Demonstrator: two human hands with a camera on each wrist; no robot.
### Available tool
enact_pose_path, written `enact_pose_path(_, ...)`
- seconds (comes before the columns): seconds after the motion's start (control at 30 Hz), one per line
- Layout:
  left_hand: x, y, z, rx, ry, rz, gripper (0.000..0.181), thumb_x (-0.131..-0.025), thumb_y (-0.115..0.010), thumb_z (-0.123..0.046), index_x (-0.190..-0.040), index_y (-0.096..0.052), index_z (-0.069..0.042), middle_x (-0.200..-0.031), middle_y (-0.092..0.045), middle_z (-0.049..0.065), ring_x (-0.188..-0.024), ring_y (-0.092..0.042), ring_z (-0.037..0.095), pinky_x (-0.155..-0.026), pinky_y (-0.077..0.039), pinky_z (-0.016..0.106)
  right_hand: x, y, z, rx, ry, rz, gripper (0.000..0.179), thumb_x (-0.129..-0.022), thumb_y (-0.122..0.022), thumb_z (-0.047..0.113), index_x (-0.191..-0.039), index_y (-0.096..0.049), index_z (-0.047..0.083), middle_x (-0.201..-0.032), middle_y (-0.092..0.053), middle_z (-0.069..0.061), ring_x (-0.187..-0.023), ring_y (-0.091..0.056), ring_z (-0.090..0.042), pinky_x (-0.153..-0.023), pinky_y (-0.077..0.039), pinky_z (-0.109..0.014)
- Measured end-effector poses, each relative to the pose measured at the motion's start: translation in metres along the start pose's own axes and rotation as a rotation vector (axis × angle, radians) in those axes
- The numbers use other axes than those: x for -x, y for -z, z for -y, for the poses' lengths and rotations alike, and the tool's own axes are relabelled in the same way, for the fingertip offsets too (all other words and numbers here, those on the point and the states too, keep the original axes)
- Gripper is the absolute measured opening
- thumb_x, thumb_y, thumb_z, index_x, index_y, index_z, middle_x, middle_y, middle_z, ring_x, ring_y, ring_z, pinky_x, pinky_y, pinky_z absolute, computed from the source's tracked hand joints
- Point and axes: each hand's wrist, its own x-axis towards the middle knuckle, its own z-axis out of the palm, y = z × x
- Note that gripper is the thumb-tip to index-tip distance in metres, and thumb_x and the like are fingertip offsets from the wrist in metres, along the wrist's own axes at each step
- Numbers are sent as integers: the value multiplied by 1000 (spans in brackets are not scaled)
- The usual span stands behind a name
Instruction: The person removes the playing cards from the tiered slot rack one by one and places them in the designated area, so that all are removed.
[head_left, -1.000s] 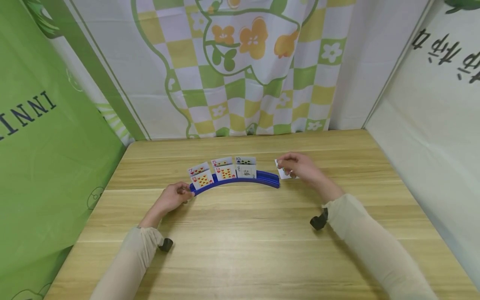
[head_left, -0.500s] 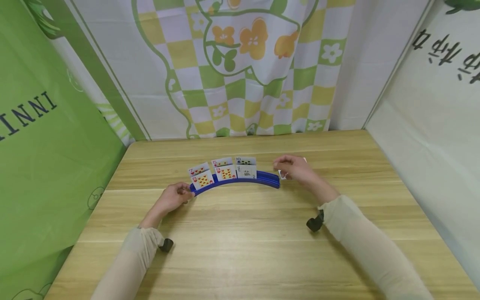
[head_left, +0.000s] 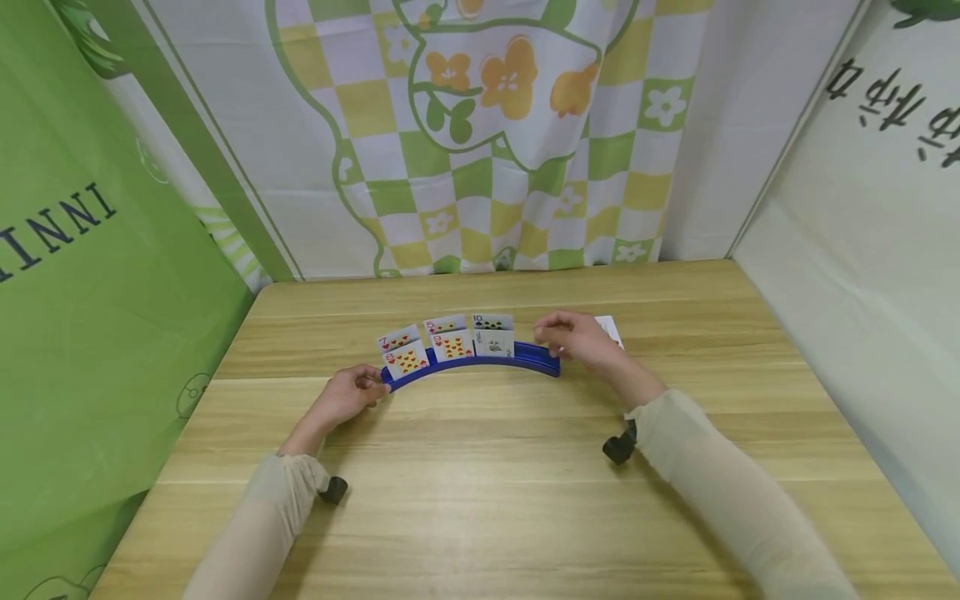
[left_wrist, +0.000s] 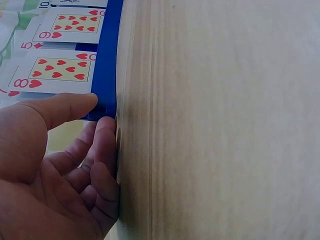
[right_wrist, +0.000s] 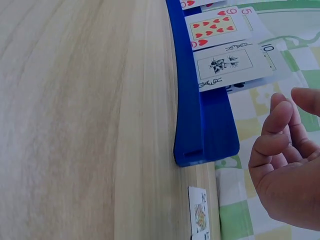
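Observation:
A curved blue card holder (head_left: pixel 534 358) stands on the table, with several playing cards upright in two rows. In front are the eight of hearts (left_wrist: pixel 62 70), the nine of hearts (right_wrist: pixel 215 30) and a joker (right_wrist: pixel 232 65). Behind them show a seven, a five and a ten (head_left: pixel 492 320). My left hand (head_left: pixel 347 395) grips the holder's left end between thumb and fingers. Above the holder's right end hovers my right hand (head_left: pixel 581 337), its fingers loosely bent, with a gap between thumb and forefinger and nothing visible in it. A white playing card (head_left: pixel 611 330) lies partly hidden behind it.
In the right wrist view a face card (right_wrist: pixel 199 212) lies on the table beyond the holder's right end. The wooden table (head_left: pixel 465 483) stretches in front of the holder. A patterned curtain (head_left: pixel 495 167) hangs at its far edge.
My right hand has shifted left, from over the white card to the holder's right end, and more of the card's right side now shows. My left hand stays on the holder.

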Motion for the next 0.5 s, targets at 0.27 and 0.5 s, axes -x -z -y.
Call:
enact_pose_path(0.27, 1, 1, -2, -2, -5, -4, 34, -93, -68, -20, -119, -61, 1, -94, -67, 9, -73, -60, 15, -63, -48, 26, -3, -7, 2, 9, -8, 19, 36, -100, -61, 26, -126, -58, 1, -104, -68, -8, -79, -55, -19, -69, -46, -34)
enact_pose_path(0.5, 1, 0, -1, 3, -2, 3, 35, -93, -68, -20, -120, -60, 2, -95, -67, 10, -74, -60, 16, -63, -49, 27, -5, -12, 0, 10, 7, 19, 29, -99, -61, 25, -121, -62, 6, -101, -68, -9, -76, -55, -18, -62, -43, -28)
